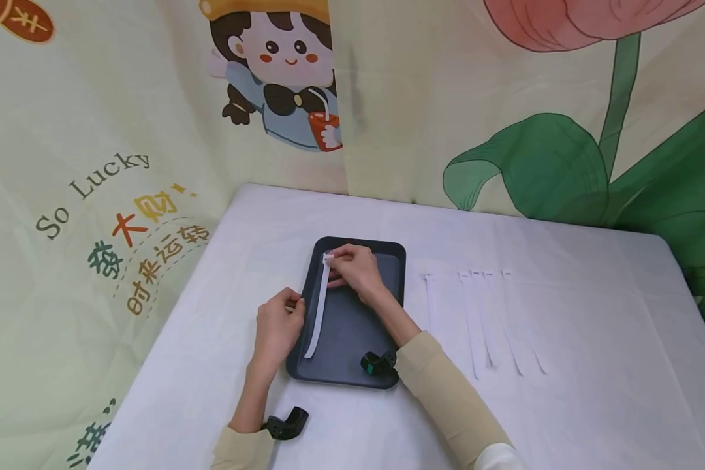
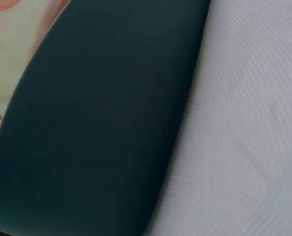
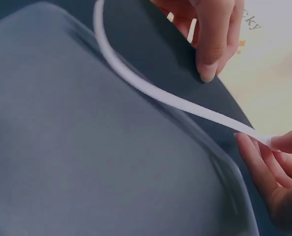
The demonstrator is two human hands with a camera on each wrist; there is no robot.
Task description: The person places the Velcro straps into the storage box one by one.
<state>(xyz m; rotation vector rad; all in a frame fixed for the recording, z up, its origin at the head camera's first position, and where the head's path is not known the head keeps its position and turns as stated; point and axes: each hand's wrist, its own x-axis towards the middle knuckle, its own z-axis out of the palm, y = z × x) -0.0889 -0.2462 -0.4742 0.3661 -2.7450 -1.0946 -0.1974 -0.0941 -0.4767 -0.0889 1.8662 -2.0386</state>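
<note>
A white strip with a small head, which looks like a cable tie (image 1: 318, 307), runs lengthwise along the left side of a dark tray (image 1: 352, 380). My right hand (image 1: 355, 267) pinches its head end between thumb and fingers, near the far left corner of the tray. In the right wrist view the cable tie (image 3: 156, 91) bends in a curve from those fingertips (image 3: 283, 141) towards the near end. My left hand (image 1: 279, 326) is beside the tray's left rim, fingers loosely curled, with no cable tie in them. The left wrist view shows mainly a dark curved surface.
On the white table (image 1: 611, 391), several more white cable ties (image 1: 470, 326) lie roughly parallel to the right of the tray. A printed cloth (image 1: 388, 117) hangs behind the table and on its left. Each wrist wears a small black camera (image 1: 288, 424).
</note>
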